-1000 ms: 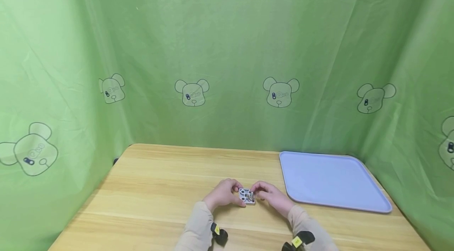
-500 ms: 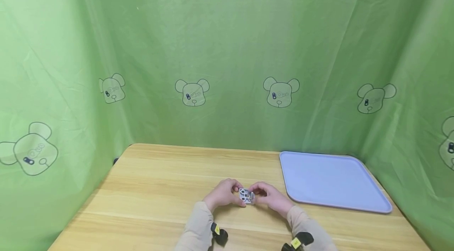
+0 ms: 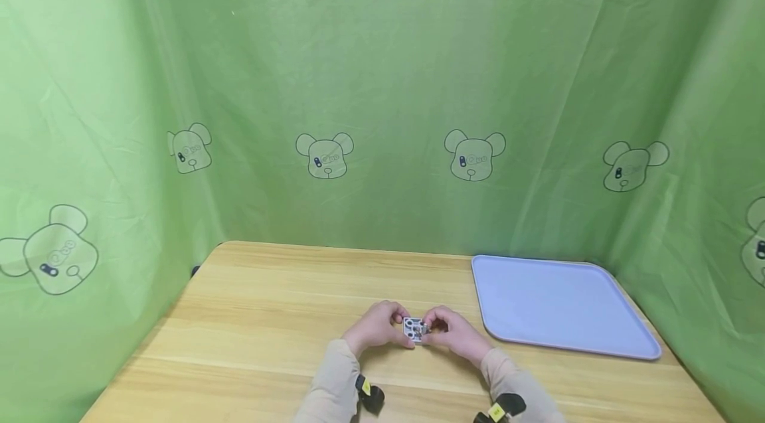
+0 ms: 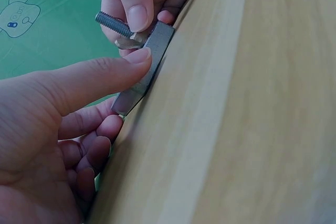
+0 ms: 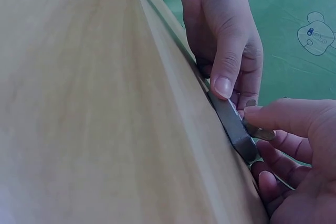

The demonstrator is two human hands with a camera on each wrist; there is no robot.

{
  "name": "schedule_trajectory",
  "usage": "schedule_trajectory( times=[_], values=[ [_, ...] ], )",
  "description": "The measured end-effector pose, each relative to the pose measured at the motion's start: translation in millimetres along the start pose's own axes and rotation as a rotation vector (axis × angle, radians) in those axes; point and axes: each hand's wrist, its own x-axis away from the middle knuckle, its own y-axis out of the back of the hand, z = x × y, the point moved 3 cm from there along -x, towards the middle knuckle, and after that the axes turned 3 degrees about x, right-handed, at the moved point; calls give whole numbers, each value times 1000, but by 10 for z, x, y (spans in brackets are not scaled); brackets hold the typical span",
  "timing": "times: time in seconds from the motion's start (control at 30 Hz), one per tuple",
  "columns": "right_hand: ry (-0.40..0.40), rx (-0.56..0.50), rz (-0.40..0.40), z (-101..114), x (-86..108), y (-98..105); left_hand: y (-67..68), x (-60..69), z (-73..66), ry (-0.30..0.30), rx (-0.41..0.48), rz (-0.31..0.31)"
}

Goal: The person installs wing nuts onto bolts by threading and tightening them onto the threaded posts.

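Note:
A small square metal plate [image 3: 411, 328] with round holes lies low over the wooden table in the head view. My left hand [image 3: 375, 327] holds its left side, the thumb [image 4: 113, 72] across the near edge and the fingers behind. A threaded bolt shaft [image 4: 112, 23] sticks up from the plate, with a metal wing nut [image 4: 129, 42] around its base. My right hand [image 3: 460, 335] pinches the wing nut between thumb and finger at the plate's right side. In the right wrist view a wing of the nut [image 5: 265, 134] shows below my right thumb; fingers partly hide the rest.
A pale blue tray [image 3: 562, 303] lies at the right of the wooden table [image 3: 281, 317]. Green curtains [image 3: 382, 78] with bear heads close in the back and both sides. Black wrist cameras sit on both forearms.
My right fingers have shifted around the wing nut, closing in on it from a looser hold, and the nut shows at a different angle. My left hand and the plate have stayed in place.

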Motion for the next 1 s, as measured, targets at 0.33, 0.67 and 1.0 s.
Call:
schedule_trajectory(
  times=[0.33, 0.67, 1.0],
  values=[
    [-34, -76, 55, -11, 20, 48, 1, 3, -15, -4, -9, -7],
    [-82, -111, 58, -4, 21, 71, -2, 3, -7, -4, -19, -10],
    [-35, -91, 68, -50, 11, 44, -5, -5, 3, -6, -22, -5]
  ],
)
